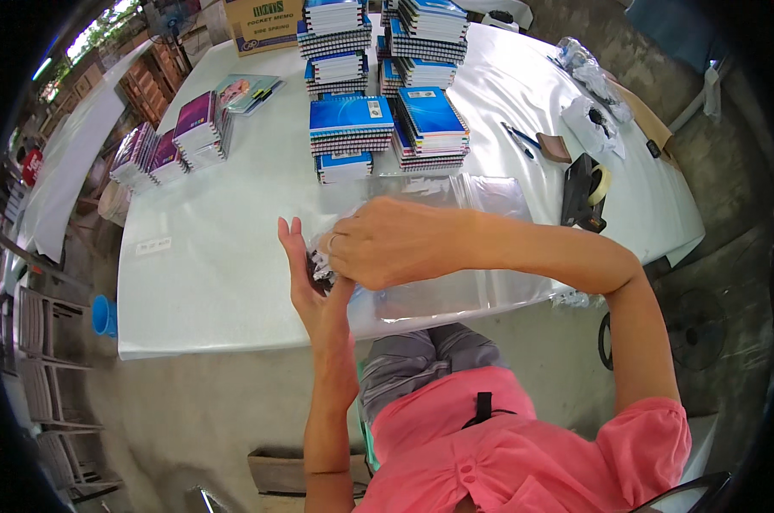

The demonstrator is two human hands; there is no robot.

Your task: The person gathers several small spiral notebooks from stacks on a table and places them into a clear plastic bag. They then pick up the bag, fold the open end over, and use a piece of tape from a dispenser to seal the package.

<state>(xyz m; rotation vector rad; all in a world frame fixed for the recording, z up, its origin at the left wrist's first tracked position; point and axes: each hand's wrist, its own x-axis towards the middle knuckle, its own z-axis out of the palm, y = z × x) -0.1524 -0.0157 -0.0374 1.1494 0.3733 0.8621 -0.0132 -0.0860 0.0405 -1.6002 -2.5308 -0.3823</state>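
Near the front edge of the table, my left hand (311,295) holds a small bundle in crinkled clear plastic (321,272) from its left side. Two fingertips point up and the thumb lies toward me. My right hand (395,244) reaches across from the right, its fingers curled onto the same plastic. Dark and white parts show through the wrap; most of the bundle is hidden behind the hands. Beneath my right forearm lie flat clear plastic bags (438,295). Just beyond my hands stand stacks of blue spiral notebooks (350,115).
Purple notebooks (197,120) stand in stacks at the left of the white table (207,282). A black tape dispenser (579,190), a pen (520,137) and crumpled plastic (594,120) are on the right. A cardboard box (264,26) sits at the back; a blue bucket (104,315) is beyond the left edge.
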